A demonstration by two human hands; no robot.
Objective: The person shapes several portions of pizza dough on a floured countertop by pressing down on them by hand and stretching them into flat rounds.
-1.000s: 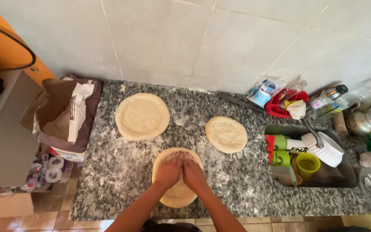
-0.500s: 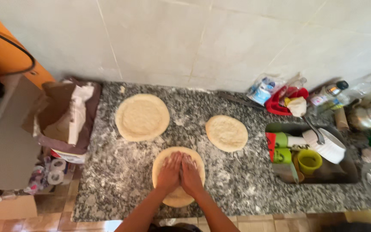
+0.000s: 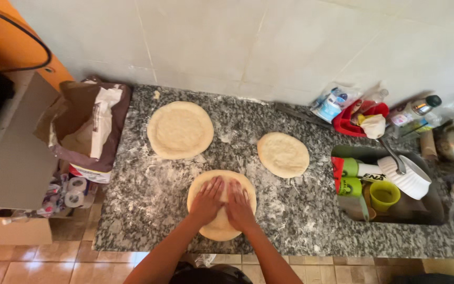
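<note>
your left hand [image 3: 206,202] and your right hand [image 3: 239,205] lie flat, side by side, on the near dough round [image 3: 221,204], with the fingers stretched out and a little spread, grasping nothing, only pressing on top. this dough round lies near the front edge of the floured granite counter [image 3: 148,194], about in its middle. two more flat rounds lie farther from you: a large dough round [image 3: 179,129] at far left and a smaller dough round [image 3: 282,154] at the right of it. an open flour bag [image 3: 88,126] leans at the left end of the counter. at the right, a sink [image 3: 437,213] holds a yellow cup [image 3: 384,195] and a white bowl [image 3: 413,181].
</note>
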